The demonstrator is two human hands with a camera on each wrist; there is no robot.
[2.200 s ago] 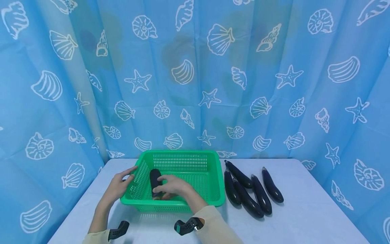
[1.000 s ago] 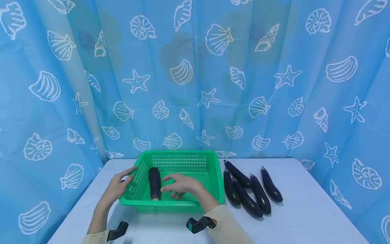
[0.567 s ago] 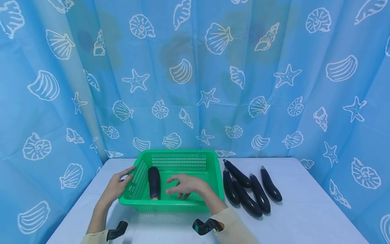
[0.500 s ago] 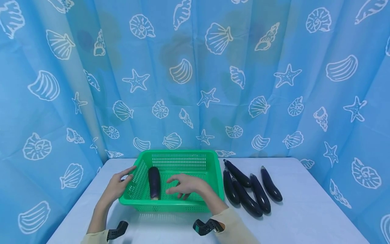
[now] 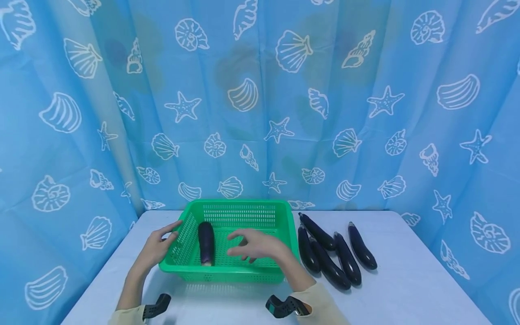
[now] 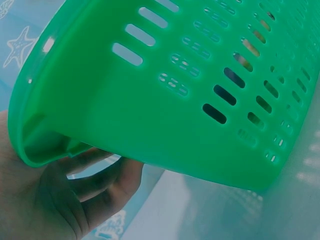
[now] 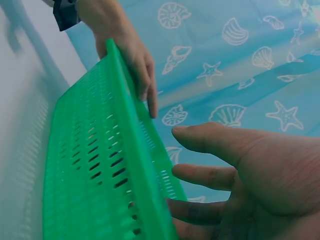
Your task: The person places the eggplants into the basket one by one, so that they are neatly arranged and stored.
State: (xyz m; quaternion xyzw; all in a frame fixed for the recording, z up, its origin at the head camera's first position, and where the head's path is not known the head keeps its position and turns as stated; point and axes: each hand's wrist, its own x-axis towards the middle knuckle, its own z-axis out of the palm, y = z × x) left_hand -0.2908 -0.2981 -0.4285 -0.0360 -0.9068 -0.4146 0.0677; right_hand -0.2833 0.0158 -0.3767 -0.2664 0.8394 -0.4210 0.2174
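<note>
In the head view, a green plastic basket (image 5: 227, 270) stands on the table with one dark purple eggplant (image 5: 206, 243) lying lengthwise at its left. My left hand (image 5: 156, 247) holds the basket's left rim; in the left wrist view, that hand's fingers (image 6: 117, 192) curve against the outside of the wall. My right hand (image 5: 257, 246) hovers over the basket, right of the eggplant and apart from it. Its fingers are spread and loosely bent, with nothing between them. In the right wrist view, the right hand's fingers (image 7: 205, 177) appear beside the basket's rim (image 7: 132, 140).
Several glossy eggplants (image 5: 331, 266) lie on the white tabletop (image 5: 406, 289) right of the basket, some touching each other. One eggplant (image 5: 362, 246) lies a little apart at the far right. A blue shell-patterned curtain (image 5: 260, 113) hangs behind the table and along both sides.
My right hand has let go of the eggplant in the basket and drawn away to the right. My left hand stays at the left rim, and the eggplant now lies uncovered.
</note>
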